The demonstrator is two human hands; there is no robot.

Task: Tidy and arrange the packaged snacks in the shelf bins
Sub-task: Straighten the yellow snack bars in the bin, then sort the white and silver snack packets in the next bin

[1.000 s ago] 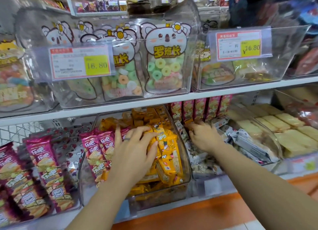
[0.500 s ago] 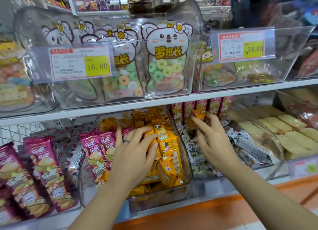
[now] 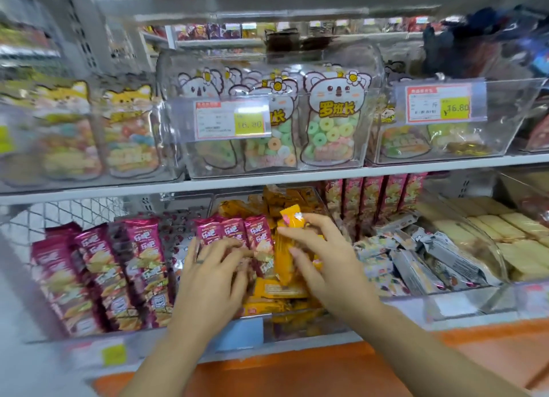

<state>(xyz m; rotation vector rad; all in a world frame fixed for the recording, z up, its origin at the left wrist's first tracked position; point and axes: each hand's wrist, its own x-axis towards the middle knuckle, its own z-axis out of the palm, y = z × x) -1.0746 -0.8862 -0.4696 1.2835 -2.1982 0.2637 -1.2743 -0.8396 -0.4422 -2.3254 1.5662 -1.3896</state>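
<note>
My right hand (image 3: 323,257) holds an orange snack packet (image 3: 292,218) over the clear middle bin (image 3: 297,325) on the lower shelf, thumb and fingers round its upper end. The bin holds several orange packets (image 3: 279,289) and a few magenta packets (image 3: 231,233) at its left side. My left hand (image 3: 214,275) lies with spread fingers on the magenta and orange packets in that bin. A ring sits on one left finger.
Left of the bin stand several magenta packets (image 3: 98,266) in rows. To the right lie grey-white wrapped packets (image 3: 421,263) and pale yellow wafer packs (image 3: 499,227). Red packets (image 3: 371,197) stand behind. The upper shelf carries clear bins of koala-printed candy bags (image 3: 332,120) with price tags (image 3: 231,119).
My right hand left the right-hand bin with an orange packet and carried it left over the middle bin. My left hand shifted left onto the magenta packets. The camera swung left.
</note>
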